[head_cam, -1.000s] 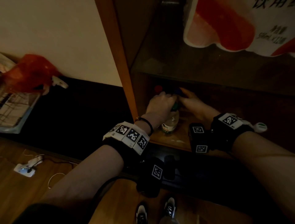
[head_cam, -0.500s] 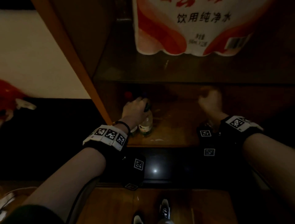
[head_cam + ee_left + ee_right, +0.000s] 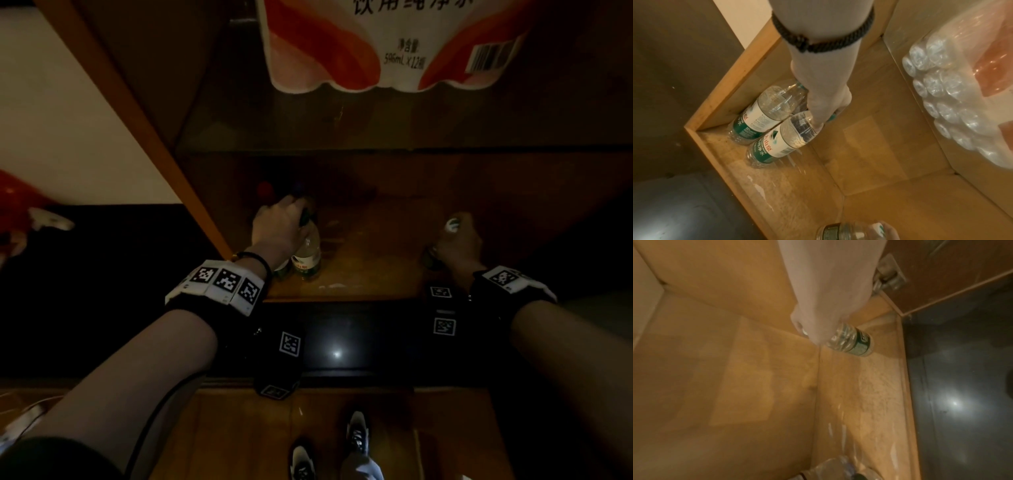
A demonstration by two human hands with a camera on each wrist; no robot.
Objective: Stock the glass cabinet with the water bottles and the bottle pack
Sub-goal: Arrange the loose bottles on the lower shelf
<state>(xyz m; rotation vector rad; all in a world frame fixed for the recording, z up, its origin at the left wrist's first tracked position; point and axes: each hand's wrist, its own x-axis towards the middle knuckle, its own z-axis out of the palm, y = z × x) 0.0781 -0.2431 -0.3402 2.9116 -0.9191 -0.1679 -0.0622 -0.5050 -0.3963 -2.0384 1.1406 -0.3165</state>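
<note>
My left hand (image 3: 284, 222) grips the neck of a clear water bottle with a green and white label (image 3: 307, 255) (image 3: 781, 139), standing at the lower shelf's left end. A second like bottle (image 3: 760, 116) stands beside it in the corner. My right hand (image 3: 457, 240) grips the top of another water bottle (image 3: 853, 341) with a white cap (image 3: 452, 225) near the shelf's right end. The red and white shrink-wrapped bottle pack (image 3: 387, 44) (image 3: 953, 97) sits on the glass shelf above.
The cabinet's wooden left frame (image 3: 137, 113) slants past my left arm. A door hinge (image 3: 890, 277) is on the right wall. The shelf's wooden floor (image 3: 370, 260) lies bare between my hands. A red bag (image 3: 20, 195) lies on the floor at left, my shoes (image 3: 356, 435) below.
My right hand has moved from beside the left hand to the shelf's right end, now holding a bottle there. The left hand has stayed on its bottle. The head view has swung right.
</note>
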